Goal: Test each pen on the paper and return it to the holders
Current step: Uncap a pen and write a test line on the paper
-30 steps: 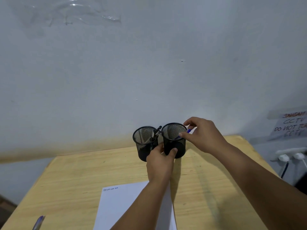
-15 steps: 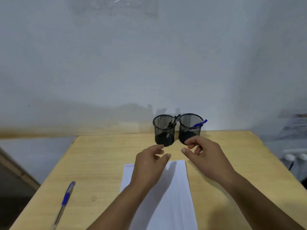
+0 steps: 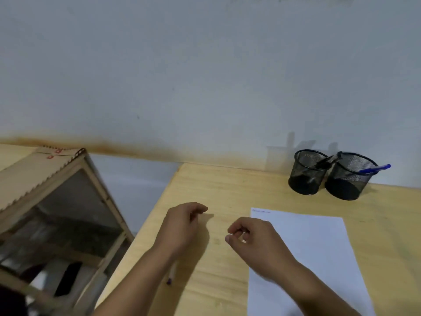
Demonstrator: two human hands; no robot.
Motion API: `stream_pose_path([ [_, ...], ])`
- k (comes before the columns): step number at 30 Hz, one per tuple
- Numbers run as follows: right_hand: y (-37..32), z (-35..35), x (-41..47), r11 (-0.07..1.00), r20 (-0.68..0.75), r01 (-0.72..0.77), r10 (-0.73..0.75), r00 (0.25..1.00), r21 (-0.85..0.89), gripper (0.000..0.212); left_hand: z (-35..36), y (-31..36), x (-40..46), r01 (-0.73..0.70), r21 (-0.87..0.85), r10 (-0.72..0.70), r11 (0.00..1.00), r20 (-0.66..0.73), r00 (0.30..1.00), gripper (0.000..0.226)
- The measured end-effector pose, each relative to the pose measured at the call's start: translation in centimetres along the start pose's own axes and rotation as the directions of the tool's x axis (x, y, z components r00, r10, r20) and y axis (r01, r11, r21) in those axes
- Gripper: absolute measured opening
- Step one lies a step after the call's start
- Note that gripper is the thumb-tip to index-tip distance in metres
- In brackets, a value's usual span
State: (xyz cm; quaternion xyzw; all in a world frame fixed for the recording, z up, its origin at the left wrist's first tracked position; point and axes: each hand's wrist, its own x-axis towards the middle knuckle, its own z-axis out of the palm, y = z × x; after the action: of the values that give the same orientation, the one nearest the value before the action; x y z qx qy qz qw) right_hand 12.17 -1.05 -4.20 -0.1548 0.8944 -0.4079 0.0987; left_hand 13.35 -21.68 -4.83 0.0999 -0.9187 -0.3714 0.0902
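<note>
Two black mesh holders stand touching at the table's far right. The left holder (image 3: 307, 173) has dark pens leaning over its rim. A blue pen (image 3: 374, 169) sticks out of the right holder (image 3: 349, 179). A white sheet of paper (image 3: 319, 254) lies in front of them. My left hand (image 3: 182, 226) hovers over the table left of the paper, its fingers loosely curled and holding nothing. My right hand (image 3: 252, 242) hovers at the paper's left edge, also loosely curled and holding nothing. Another pen (image 3: 171, 275) lies on the table, mostly hidden under my left forearm.
The wooden table (image 3: 227, 192) stands against a pale wall, its left edge running just left of my left arm. A wooden cabinet with a glass panel (image 3: 57, 201) stands on the left beyond that edge.
Both hands left the holders and came back toward me, now hovering left of the paper. The view swung left, so the holders sit at the right and the cabinet appears.
</note>
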Motion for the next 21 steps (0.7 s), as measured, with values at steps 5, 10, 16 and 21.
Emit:
stream_pose_path([
  [5, -3.2, 5.1, 0.5, 0.998, 0.053, -0.022, 0.025, 0.998, -0.051, 0.024, -3.2, -3.8, 0.6, -0.138, 0.218, 0.103, 0.966, 0.165, 0.981, 0.048],
  [10, -5.9, 8.1, 1.0, 0.983, 0.013, 0.022, -0.019, 1.000, -0.182, 0.036, -4.3, -5.8, 1.7, -0.320, 0.369, 0.205, 0.872, 0.319, 0.925, 0.048],
  [16, -6.7, 8.8, 1.4, 0.974, 0.048, 0.012, -0.001, 0.999, -0.225, 0.026, -4.4, -6.5, 1.6, -0.428, 0.367, 0.315, 0.826, 0.329, 0.890, 0.029],
  [21, -5.8, 7.6, 1.1, 0.995, 0.052, -0.068, 0.072, 0.996, -0.068, 0.025, -4.8, -6.7, 1.0, -0.444, 0.330, 0.372, 0.833, 0.260, 0.891, 0.022],
])
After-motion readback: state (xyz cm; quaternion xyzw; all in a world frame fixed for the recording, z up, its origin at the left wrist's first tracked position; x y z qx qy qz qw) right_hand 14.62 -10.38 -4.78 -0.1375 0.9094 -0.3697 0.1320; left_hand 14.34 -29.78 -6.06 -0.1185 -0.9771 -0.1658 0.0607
